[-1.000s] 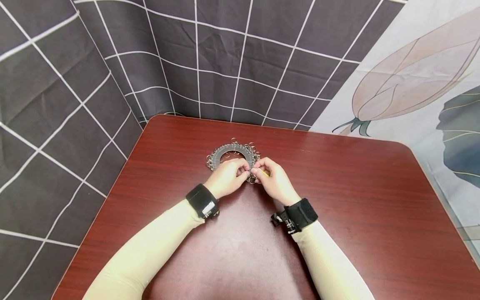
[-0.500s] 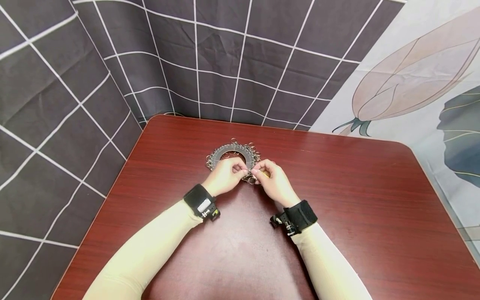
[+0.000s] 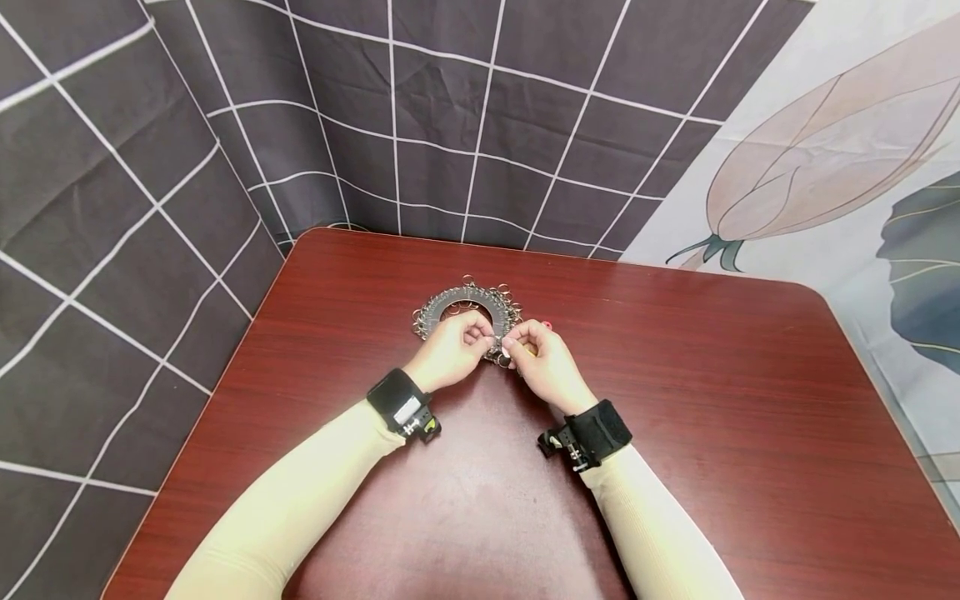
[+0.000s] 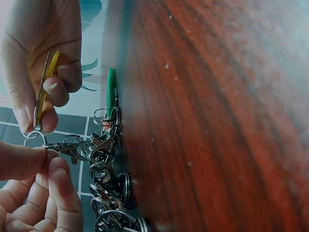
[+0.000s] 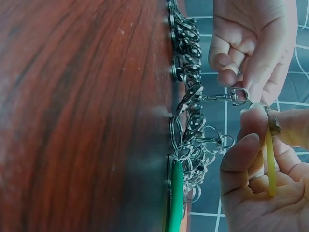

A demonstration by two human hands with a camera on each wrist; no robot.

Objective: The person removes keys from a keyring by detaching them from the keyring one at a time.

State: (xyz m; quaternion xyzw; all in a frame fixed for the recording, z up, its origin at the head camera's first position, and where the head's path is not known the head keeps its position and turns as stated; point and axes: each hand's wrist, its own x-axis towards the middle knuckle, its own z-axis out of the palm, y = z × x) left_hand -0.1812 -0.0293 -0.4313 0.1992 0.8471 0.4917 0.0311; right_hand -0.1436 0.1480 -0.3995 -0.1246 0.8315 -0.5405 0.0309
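Head view: left hand (image 3: 452,350) and right hand (image 3: 551,365), scarcely shifted. Metal ring (image 4: 45,138) pinched by left, yellow strip (image 4: 51,70) gripped by right, beside grey plate (image 3: 459,295). Red tip (image 3: 547,324) newly revealed; ring work judged unfinished.

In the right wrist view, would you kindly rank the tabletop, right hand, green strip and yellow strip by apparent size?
1. Tabletop, largest by far
2. Right hand
3. Green strip, cut off by the frame
4. Yellow strip, visibly narrower than the green one
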